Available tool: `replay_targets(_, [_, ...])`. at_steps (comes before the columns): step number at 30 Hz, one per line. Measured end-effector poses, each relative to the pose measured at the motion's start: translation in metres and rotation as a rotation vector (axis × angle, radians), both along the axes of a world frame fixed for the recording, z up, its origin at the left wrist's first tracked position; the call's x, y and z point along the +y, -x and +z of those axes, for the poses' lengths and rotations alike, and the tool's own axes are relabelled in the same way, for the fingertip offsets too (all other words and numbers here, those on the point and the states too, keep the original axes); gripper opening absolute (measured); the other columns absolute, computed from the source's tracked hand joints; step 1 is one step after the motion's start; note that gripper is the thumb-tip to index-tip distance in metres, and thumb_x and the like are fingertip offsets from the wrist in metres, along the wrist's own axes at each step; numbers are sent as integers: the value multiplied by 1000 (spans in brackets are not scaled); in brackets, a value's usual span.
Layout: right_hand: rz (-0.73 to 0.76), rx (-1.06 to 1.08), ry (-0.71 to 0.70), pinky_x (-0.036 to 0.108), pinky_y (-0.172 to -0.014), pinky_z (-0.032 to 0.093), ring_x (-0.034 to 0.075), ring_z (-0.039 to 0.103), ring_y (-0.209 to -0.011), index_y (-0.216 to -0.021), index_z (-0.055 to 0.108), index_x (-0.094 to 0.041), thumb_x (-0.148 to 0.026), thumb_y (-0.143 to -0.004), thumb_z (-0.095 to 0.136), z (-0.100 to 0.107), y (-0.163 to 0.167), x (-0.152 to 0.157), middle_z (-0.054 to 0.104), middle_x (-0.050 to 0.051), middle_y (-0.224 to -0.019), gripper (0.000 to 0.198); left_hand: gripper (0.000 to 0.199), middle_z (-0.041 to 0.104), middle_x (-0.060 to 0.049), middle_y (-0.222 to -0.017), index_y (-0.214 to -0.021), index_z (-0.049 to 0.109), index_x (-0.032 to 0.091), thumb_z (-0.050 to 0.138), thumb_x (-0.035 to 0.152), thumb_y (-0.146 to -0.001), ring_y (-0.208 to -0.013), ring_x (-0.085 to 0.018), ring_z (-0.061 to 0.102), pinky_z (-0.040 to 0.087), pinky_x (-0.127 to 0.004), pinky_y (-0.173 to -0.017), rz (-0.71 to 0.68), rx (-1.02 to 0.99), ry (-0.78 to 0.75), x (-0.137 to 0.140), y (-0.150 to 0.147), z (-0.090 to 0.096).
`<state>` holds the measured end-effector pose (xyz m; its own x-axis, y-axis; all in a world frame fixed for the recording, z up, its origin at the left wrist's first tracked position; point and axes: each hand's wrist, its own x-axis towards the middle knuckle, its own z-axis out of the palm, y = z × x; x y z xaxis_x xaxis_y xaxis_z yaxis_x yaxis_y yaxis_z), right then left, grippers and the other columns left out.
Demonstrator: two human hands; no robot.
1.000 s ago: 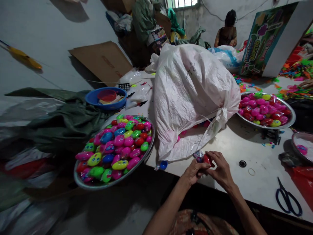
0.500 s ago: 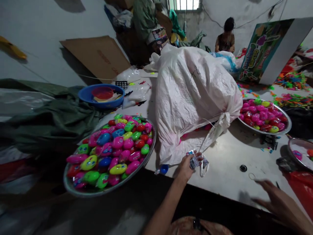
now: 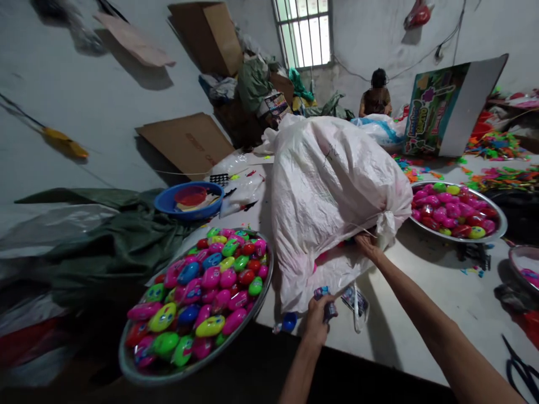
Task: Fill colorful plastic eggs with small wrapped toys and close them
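My left hand (image 3: 316, 320) is closed around a small dark printed packet (image 3: 330, 310) near the table's front edge. My right hand (image 3: 365, 244) reaches to the opening of a big white woven sack (image 3: 332, 174), beside its knotted end. Its fingers are mostly hidden by the sack, so I cannot tell whether they grip anything. A little pink shows through the gap under the sack's edge. Another printed packet (image 3: 352, 298) lies by a white strip on the table, right of my left hand. A small blue cup-like piece (image 3: 289, 321) sits at the table edge.
A metal basin (image 3: 137, 375) of colourful plastic eggs stands at left; another basin (image 3: 494, 235) of eggs is at right. Scissors (image 3: 522, 367) lie front right. A blue tub (image 3: 162, 206) and printed box (image 3: 455, 112) stand farther back. A person (image 3: 376, 98) sits behind.
My right hand has moved from the table's right front up and left to the sack's opening. My left hand still holds a packet. The head view has tilted up.
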<state>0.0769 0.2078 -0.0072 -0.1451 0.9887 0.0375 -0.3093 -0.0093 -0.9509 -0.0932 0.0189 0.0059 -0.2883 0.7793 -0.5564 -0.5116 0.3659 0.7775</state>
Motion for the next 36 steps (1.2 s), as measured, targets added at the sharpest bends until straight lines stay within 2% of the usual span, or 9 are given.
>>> replay_targets(3, [77,-545,-46,37,-81,48,18,56,-96,-111,53,-19,-31,-88,50,0,5,8,54,7,-115,26,16,53,2,-55,-63,59,15,65,27,-56,-43,-9,47,39,-23,-45,-34,-78,-15,-1,5,3])
replay_targets(8, [234,-1232,-222,40,-82,47,20,56,-96,-111,53,-15,-31,-86,53,1,18,-7,55,8,-112,29,23,55,3,-58,-70,61,14,72,24,-52,-45,-8,47,37,-21,-43,-15,97,-115,-9,14,2])
replay_targets(11, [286,-1447,-354,38,-87,40,23,56,-97,-101,60,-14,-26,-79,60,-4,22,-43,60,10,-104,25,22,49,5,-47,-58,56,14,74,25,-50,-39,-6,41,33,-21,-40,-7,140,-102,-4,9,-6])
replay_targets(15, [191,-1548,-425,32,-78,40,24,56,-93,-114,53,-16,-28,-82,52,1,18,-82,60,12,-104,35,23,45,6,-42,-53,54,15,73,26,-51,-34,-5,37,30,-21,-37,16,139,-126,5,-4,-15])
replay_targets(19, [-53,-1125,-305,29,-62,42,20,57,-75,-109,54,-13,-45,-82,48,18,5,-104,62,10,-92,43,20,48,4,-44,-56,59,12,72,28,-55,-37,-6,41,31,-20,-39,-2,169,-149,6,-10,-16])
replay_targets(22, [82,-570,-73,27,-54,41,15,53,-58,-102,59,-15,-50,-75,56,32,-4,-126,62,4,-76,44,24,49,3,-45,-58,60,11,73,32,-56,-37,-6,39,29,-20,-38,-18,216,-179,5,-13,-9])
replay_targets(25, [162,-249,149,26,-51,40,12,51,-53,-102,58,-14,-44,-70,65,43,-8,-151,61,2,-74,44,28,53,2,-50,-64,62,11,74,34,-55,-39,-6,40,29,-19,-38,-38,232,-172,5,-16,-1])
replay_targets(31, [277,-90,238,24,-52,39,11,50,-54,-88,61,-14,-34,-67,71,50,-8,-169,60,0,-68,31,31,47,4,-45,-56,58,13,76,38,-51,-38,-5,36,26,-19,-36,-170,278,-130,-1,-23,11])
replay_targets(36, [177,-94,283,21,-47,35,8,45,-50,-83,60,-15,-33,-67,72,36,-10,-168,55,-3,-62,27,29,53,1,-51,-61,62,12,77,34,-50,-41,-7,43,32,-20,-39,-160,137,-154,-10,-32,8])
